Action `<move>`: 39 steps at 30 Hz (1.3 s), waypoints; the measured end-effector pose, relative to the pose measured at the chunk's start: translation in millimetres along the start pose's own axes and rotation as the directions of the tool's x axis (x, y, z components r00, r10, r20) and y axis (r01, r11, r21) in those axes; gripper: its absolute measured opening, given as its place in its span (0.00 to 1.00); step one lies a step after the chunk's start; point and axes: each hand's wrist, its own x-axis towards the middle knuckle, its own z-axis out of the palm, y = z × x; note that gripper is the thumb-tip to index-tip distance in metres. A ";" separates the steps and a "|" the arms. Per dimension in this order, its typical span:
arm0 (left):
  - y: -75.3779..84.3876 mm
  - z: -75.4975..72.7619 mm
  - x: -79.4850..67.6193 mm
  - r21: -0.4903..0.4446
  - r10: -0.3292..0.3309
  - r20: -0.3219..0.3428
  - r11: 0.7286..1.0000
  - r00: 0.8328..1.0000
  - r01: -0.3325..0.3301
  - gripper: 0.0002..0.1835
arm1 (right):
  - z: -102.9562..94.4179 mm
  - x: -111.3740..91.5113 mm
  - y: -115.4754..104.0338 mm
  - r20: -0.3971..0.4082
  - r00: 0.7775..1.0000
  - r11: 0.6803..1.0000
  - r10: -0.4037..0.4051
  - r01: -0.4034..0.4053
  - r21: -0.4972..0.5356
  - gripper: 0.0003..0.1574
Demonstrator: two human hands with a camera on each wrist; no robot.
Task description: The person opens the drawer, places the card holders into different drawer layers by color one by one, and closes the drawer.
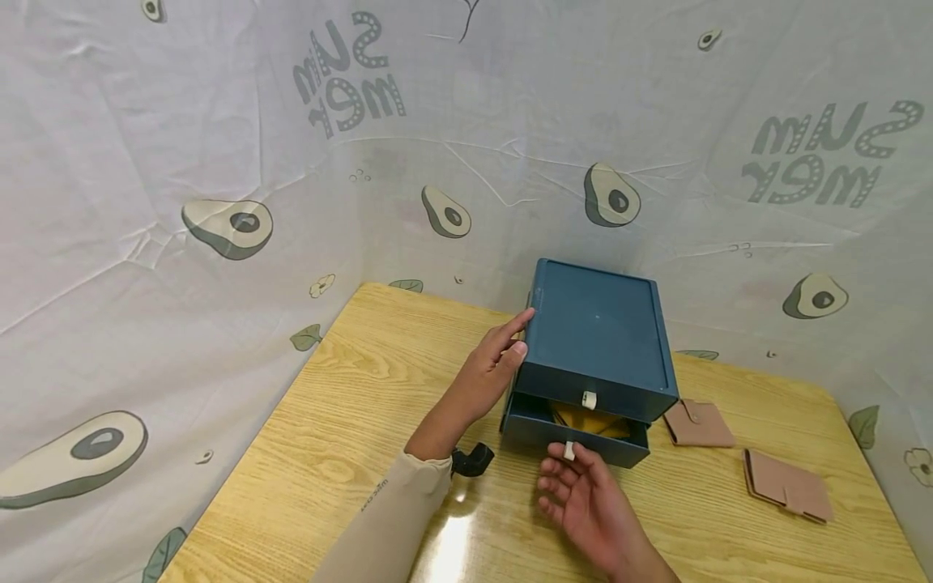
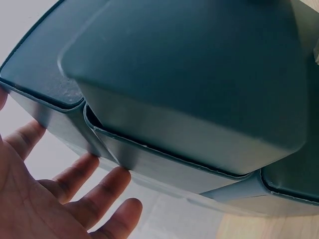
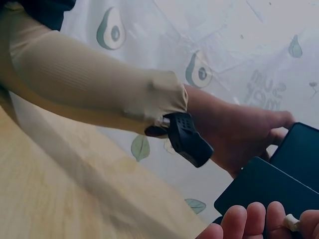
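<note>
A dark blue drawer unit point(image 1: 598, 324) stands on the wooden table. Its lower drawer point(image 1: 532, 431) is pulled partly out, and something yellow point(image 1: 590, 419) shows inside. My right hand point(image 1: 594, 506) is at the drawer front, thumb and forefinger pinching the small white knob point(image 1: 569, 451); the same knob point(image 3: 292, 222) shows between the fingertips in the right wrist view. Against the unit's left side rests my left hand point(image 1: 487, 368), its fingers extended. In the left wrist view the fingertips point(image 2: 119, 175) of that hand touch the side wall. The upper drawer, with its own white knob point(image 1: 589, 399), is closed.
Two pink wallets lie right of the unit: one wallet point(image 1: 700, 425) close beside it, the other wallet point(image 1: 787, 486) nearer the table's right edge. A white curtain point(image 1: 510, 105) with avocado prints hangs behind. A black wrist camera point(image 1: 472, 460) sits under the left forearm.
</note>
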 end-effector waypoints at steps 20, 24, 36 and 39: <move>-2.9 2.9 1.9 -0.024 -0.003 0.012 1.000 1.000 0.004 0.32 | -8.4 22.2 -22.6 0.038 0.997 0.998 -0.067 0.068 -0.007 0.29; -1.7 1.7 2.4 -0.022 -0.001 0.011 1.000 1.000 0.001 0.31 | -12.5 23.3 -24.6 0.100 0.993 0.998 -0.068 0.068 0.006 0.30; -3.1 1.0 2.8 -0.016 -0.007 0.013 1.000 1.000 0.007 0.31 | -32.5 12.1 -18.2 0.308 0.951 0.997 -0.029 0.007 0.070 0.45; -2.5 0.8 3.8 -0.015 -0.005 0.015 1.000 1.000 0.005 0.31 | -39.3 11.0 -13.6 0.336 0.942 0.997 0.002 -0.028 0.073 0.47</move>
